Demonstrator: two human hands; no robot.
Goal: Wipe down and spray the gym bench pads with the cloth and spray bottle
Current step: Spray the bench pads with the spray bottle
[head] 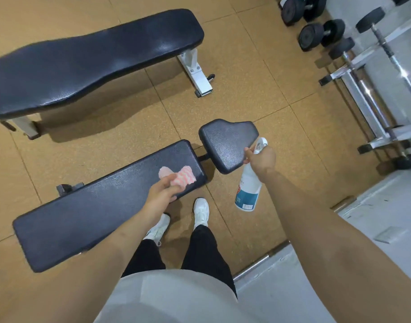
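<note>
Where the cloth (177,177) sits, the pad (95,210) ends.

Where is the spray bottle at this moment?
In the head view, the spray bottle is right of centre, gripped at its neck by the right hand, beside the small seat pad.

We stand in a gym. A far bench (95,59) with a long black pad on a white metal frame and a near bench (95,217) with black pads sit on tan speckled floor tiles (246,78). To our right, black dumbbells (321,34) lie beside a steel rack (372,106) of chrome tubing.
</note>
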